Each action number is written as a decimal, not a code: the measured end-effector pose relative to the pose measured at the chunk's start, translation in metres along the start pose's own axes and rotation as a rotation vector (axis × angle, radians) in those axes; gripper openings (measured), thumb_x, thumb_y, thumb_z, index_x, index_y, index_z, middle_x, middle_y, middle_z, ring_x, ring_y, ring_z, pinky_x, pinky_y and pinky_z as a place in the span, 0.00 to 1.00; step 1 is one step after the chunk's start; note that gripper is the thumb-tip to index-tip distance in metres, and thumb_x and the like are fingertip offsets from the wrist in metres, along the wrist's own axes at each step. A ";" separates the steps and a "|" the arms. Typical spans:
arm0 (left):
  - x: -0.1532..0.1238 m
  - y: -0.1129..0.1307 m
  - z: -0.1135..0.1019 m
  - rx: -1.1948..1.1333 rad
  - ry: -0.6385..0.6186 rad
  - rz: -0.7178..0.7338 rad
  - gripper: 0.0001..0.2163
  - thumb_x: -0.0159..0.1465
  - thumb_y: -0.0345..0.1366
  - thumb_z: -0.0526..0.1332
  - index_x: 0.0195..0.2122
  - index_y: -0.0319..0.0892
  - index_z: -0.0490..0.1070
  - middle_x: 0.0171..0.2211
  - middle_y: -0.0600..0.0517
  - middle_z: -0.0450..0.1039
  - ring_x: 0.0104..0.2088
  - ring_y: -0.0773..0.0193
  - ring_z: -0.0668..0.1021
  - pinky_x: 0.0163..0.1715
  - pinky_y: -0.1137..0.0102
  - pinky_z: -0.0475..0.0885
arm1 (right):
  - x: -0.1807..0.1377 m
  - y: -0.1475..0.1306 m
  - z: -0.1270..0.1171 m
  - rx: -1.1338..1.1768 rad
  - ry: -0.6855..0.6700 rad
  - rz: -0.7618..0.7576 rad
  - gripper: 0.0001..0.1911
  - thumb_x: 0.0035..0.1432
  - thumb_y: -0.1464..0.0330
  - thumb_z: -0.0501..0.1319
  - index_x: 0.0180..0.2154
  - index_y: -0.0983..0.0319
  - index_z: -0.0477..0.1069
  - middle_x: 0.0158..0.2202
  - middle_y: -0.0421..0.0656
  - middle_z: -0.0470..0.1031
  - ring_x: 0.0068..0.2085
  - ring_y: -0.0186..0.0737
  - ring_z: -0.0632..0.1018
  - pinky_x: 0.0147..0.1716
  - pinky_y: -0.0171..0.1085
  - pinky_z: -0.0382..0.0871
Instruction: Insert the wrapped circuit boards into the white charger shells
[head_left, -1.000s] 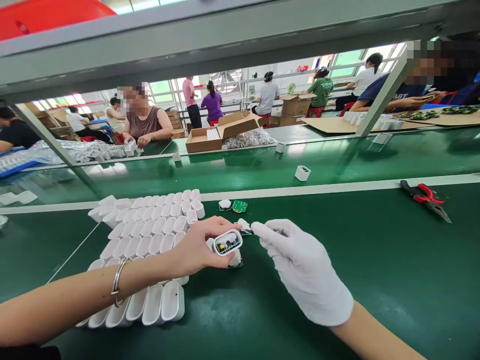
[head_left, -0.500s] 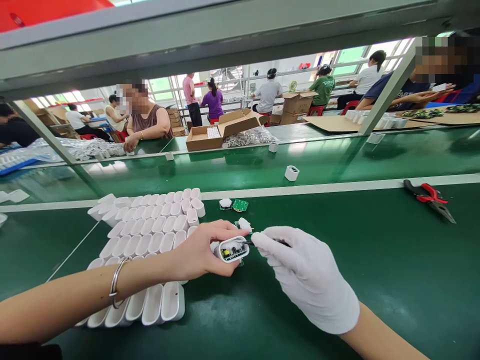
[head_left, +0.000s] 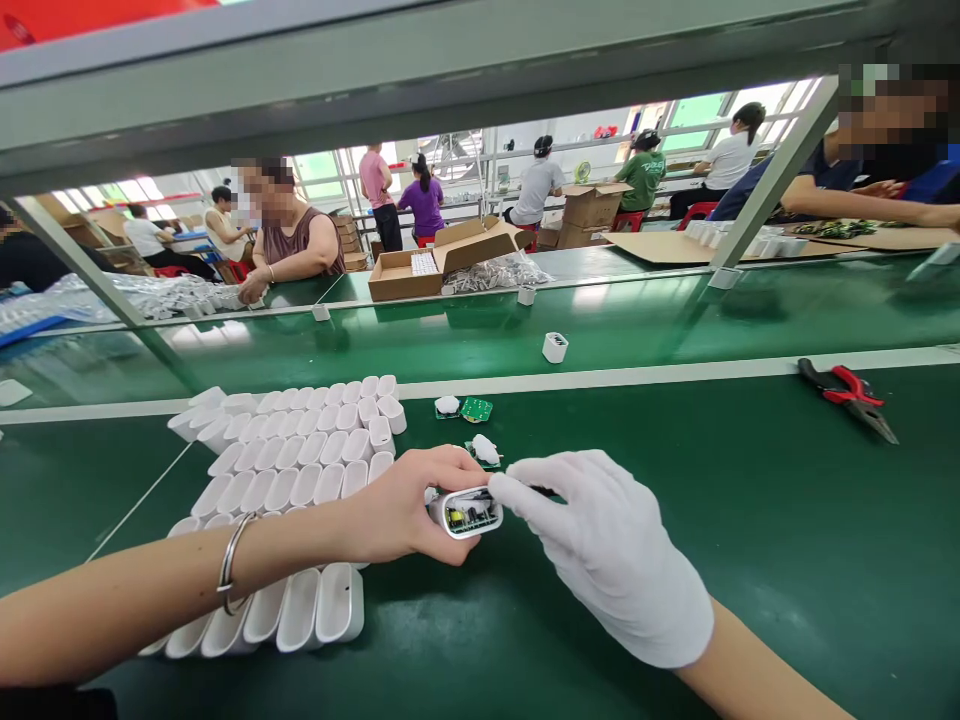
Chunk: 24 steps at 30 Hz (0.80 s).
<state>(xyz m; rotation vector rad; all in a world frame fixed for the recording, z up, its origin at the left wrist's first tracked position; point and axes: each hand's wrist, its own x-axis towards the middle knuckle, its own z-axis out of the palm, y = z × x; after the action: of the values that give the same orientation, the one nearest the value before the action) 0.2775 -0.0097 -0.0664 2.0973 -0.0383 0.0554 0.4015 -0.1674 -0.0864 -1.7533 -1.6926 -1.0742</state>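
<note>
My bare left hand [head_left: 405, 510] pinches a small white charger shell [head_left: 466, 512], open side up, with a circuit board and a yellow part inside. My white-gloved right hand [head_left: 600, 545] is closed round a thin dark tool, its forefinger reaching to the shell's right end. Both hands hover just over the green mat. Loose boards with white caps [head_left: 463, 408] lie just beyond the hands. Several rows of empty white shells [head_left: 300, 470] are packed together to the left.
Red-handled pliers [head_left: 846, 392] lie at the far right. One white shell [head_left: 555, 347] rides on the green conveyor belt [head_left: 675, 320] behind a white strip. An open cardboard box [head_left: 420, 270] and several seated workers are beyond. A grey shelf [head_left: 450, 70] hangs overhead.
The shell in my left hand has dropped slightly lower and my right forefinger has closed in on its end. The lone shell on the belt has drifted left.
</note>
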 end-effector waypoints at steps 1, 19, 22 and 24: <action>0.000 -0.001 0.000 0.004 -0.002 -0.004 0.13 0.51 0.25 0.62 0.36 0.44 0.77 0.37 0.54 0.70 0.37 0.65 0.72 0.37 0.74 0.66 | 0.001 0.002 -0.001 -0.021 -0.015 -0.010 0.18 0.55 0.83 0.52 0.33 0.57 0.73 0.26 0.35 0.75 0.24 0.30 0.66 0.28 0.34 0.53; 0.045 -0.030 -0.050 0.310 0.327 -0.132 0.14 0.53 0.39 0.66 0.40 0.43 0.78 0.36 0.52 0.77 0.36 0.59 0.75 0.38 0.67 0.69 | -0.015 0.028 0.007 0.063 -0.068 0.305 0.17 0.57 0.79 0.51 0.39 0.57 0.74 0.31 0.39 0.76 0.24 0.30 0.71 0.23 0.30 0.61; 0.086 -0.060 -0.095 0.298 0.554 -0.324 0.14 0.48 0.36 0.70 0.36 0.39 0.79 0.30 0.51 0.77 0.32 0.59 0.76 0.35 0.68 0.70 | -0.022 0.029 0.018 0.220 -0.162 0.469 0.13 0.61 0.74 0.51 0.41 0.58 0.72 0.33 0.39 0.75 0.25 0.29 0.73 0.22 0.27 0.66; 0.109 -0.080 -0.119 0.288 0.615 -0.371 0.13 0.47 0.34 0.71 0.34 0.36 0.78 0.31 0.48 0.78 0.34 0.57 0.77 0.36 0.68 0.70 | -0.027 0.026 0.026 0.253 -0.264 0.508 0.12 0.62 0.73 0.50 0.39 0.58 0.72 0.33 0.39 0.74 0.24 0.30 0.74 0.21 0.28 0.67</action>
<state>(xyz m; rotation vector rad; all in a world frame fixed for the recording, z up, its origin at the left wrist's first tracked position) 0.3871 0.1329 -0.0699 2.2509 0.7641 0.5002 0.4341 -0.1659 -0.1181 -2.0582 -1.3313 -0.4031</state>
